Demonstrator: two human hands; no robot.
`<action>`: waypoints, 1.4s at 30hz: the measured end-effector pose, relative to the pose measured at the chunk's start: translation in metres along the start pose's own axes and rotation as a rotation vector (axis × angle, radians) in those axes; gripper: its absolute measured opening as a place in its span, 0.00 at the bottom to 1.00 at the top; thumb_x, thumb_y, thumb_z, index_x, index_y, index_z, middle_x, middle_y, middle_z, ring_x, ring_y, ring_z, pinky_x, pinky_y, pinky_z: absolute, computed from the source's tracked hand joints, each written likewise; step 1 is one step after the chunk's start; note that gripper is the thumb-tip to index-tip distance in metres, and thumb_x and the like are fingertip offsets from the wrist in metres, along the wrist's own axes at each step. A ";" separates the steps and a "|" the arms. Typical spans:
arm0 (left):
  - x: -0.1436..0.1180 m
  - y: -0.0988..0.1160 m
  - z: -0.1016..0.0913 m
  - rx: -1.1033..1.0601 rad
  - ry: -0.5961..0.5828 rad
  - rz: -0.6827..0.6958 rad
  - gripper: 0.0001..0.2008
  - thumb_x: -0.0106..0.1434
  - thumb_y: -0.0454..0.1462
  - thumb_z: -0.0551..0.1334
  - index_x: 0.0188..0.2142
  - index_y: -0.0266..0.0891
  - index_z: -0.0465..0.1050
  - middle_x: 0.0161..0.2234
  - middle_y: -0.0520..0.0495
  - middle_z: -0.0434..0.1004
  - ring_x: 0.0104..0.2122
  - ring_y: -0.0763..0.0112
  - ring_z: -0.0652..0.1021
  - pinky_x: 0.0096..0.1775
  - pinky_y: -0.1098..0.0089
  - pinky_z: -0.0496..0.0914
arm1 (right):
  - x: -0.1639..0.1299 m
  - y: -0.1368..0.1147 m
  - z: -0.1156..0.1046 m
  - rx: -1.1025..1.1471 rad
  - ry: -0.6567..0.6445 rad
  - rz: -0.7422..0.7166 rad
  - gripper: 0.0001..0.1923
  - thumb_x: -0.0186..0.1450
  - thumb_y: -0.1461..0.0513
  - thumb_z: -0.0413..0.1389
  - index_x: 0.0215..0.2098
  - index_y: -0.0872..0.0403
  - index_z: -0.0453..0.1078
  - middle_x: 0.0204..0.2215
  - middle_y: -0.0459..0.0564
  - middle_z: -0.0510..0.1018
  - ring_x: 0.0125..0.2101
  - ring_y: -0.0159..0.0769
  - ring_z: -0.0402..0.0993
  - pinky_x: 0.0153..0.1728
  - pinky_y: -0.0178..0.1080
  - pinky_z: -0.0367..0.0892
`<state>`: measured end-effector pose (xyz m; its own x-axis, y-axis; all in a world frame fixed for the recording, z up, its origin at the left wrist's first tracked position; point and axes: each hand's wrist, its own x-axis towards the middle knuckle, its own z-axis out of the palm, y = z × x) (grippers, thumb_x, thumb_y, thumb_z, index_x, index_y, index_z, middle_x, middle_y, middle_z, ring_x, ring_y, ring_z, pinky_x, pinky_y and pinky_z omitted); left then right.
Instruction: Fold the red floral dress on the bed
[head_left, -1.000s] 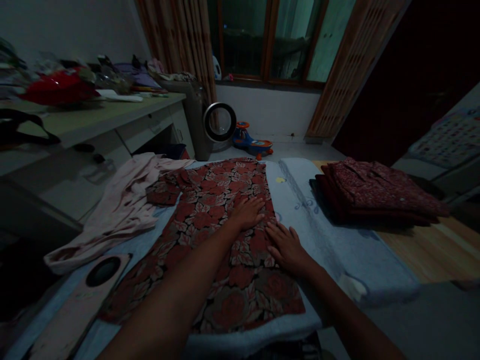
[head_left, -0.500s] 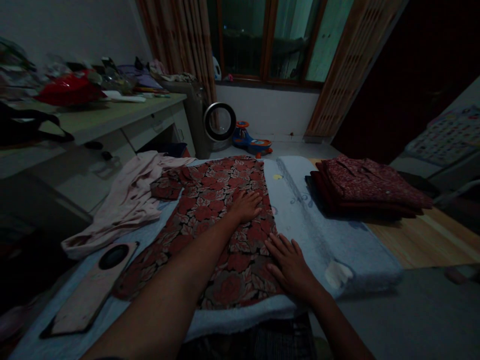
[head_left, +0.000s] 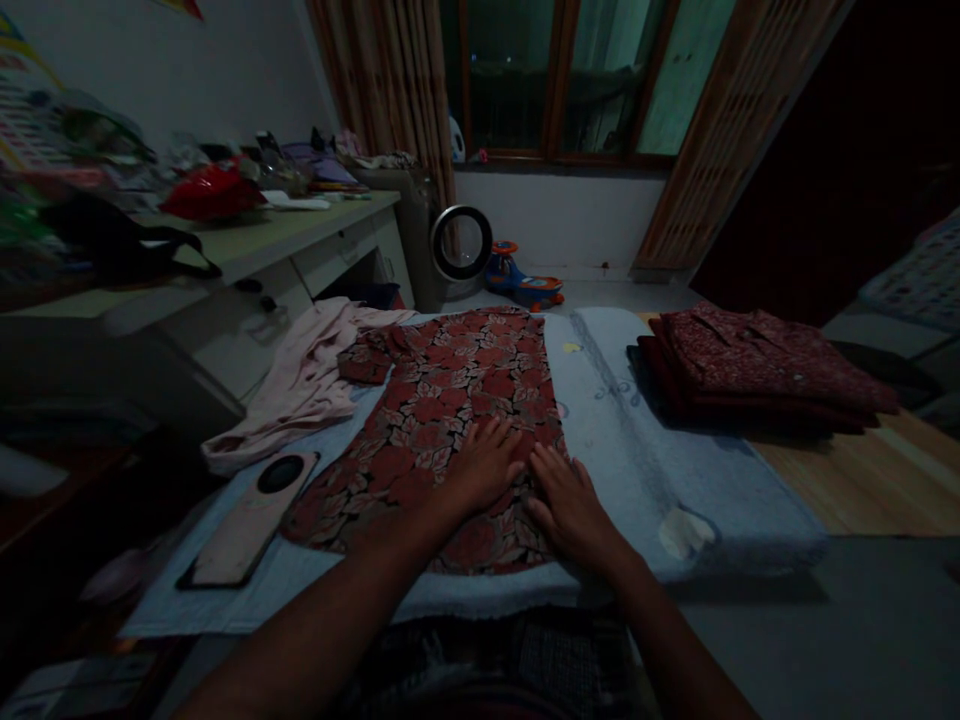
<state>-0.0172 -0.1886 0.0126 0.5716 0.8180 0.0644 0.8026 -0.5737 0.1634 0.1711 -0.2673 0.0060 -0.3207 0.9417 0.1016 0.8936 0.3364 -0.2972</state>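
A red garment with a leaf print (head_left: pixel 442 400) lies spread flat on a pale blue padded cloth (head_left: pixel 637 460). Both hands rest palm-down on the garment's near right part, fingers spread. My left hand (head_left: pixel 484 462) lies just left of my right hand (head_left: pixel 566 500), the two almost touching. Neither hand holds anything. One sleeve of the garment is folded at its far left corner.
A pale pink garment (head_left: pixel 300 385) lies crumpled to the left. A flat pinkish board with a dark round hole (head_left: pixel 251 515) sits near left. Folded dark red clothes (head_left: pixel 757 365) are stacked on the wooden table at right. A cluttered desk (head_left: pixel 247 235) stands left, with a fan and a toy car behind.
My left hand has slid back toward me along the garment and now lies beside my right hand. The view has pulled back and turned slightly left.
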 end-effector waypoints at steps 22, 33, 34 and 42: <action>0.000 -0.010 0.016 -0.146 0.071 -0.034 0.28 0.73 0.49 0.50 0.67 0.40 0.57 0.71 0.41 0.51 0.70 0.59 0.52 0.68 0.48 0.48 | -0.008 0.004 -0.006 -0.008 0.041 0.084 0.25 0.71 0.58 0.46 0.65 0.52 0.63 0.67 0.56 0.62 0.68 0.47 0.54 0.64 0.61 0.51; -0.022 -0.029 0.012 -0.048 0.070 -0.151 0.26 0.74 0.43 0.49 0.68 0.43 0.55 0.71 0.45 0.52 0.70 0.59 0.55 0.67 0.47 0.51 | 0.037 -0.019 0.026 -0.064 0.126 -0.056 0.26 0.71 0.60 0.49 0.66 0.55 0.61 0.67 0.57 0.62 0.67 0.47 0.55 0.65 0.56 0.53; -0.023 -0.029 0.012 -0.039 0.064 -0.155 0.26 0.74 0.44 0.49 0.69 0.43 0.54 0.71 0.46 0.52 0.70 0.59 0.55 0.67 0.47 0.51 | 0.037 -0.019 0.028 -0.077 0.119 -0.059 0.26 0.71 0.59 0.50 0.66 0.55 0.61 0.67 0.57 0.62 0.68 0.47 0.55 0.65 0.55 0.53; -0.024 -0.027 0.013 -0.045 0.082 -0.161 0.27 0.74 0.46 0.48 0.69 0.43 0.55 0.71 0.47 0.51 0.70 0.60 0.54 0.68 0.48 0.49 | 0.034 -0.014 0.034 -0.111 0.169 -0.082 0.26 0.72 0.58 0.48 0.66 0.54 0.61 0.67 0.56 0.62 0.67 0.46 0.55 0.66 0.54 0.52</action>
<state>-0.0500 -0.1935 -0.0065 0.4190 0.9009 0.1132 0.8731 -0.4340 0.2222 0.1368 -0.2406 -0.0189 -0.3448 0.8955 0.2813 0.8989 0.4013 -0.1757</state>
